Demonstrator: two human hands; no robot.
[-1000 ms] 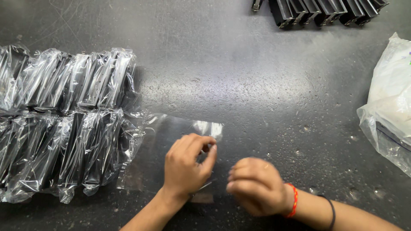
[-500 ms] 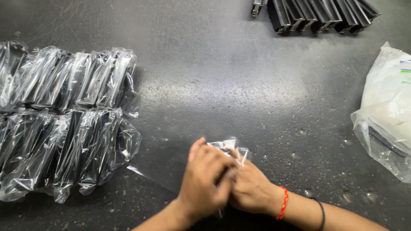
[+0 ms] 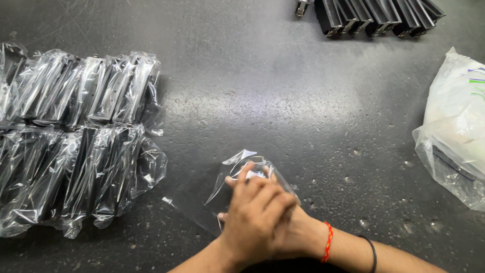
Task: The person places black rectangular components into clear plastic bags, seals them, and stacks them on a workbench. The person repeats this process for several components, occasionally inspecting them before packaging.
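Scanning from my remote seat, left to right:

Far left: I see two rows of dark flat parts, each sealed in clear film, the wrapped stack (image 3: 76,136) lying on the table, well apart from the hands.

Left hand: my left hand (image 3: 255,217) lies on top, fingers curled and pressed down over the right hand and the empty clear bag (image 3: 237,184).

Clear bag: it sits on the table at bottom centre, its crumpled mouth poking out past the fingertips (image 3: 243,172), its flat tail trailing left from under the palm.

Right hand: the right hand (image 3: 298,235) is mostly hidden under the left; I cannot tell how its fingers are set. A red thread band (image 3: 327,242) and a thin black band (image 3: 372,253) circle that wrist.

Surface: the dark speckled table (image 3: 283,91) shows a dull glare.

Top right: a row of unwrapped black parts (image 3: 374,15) lies at the far edge.

Far right: a bulky whitish plastic sack (image 3: 457,131) rests at the edge, well apart from the hands.
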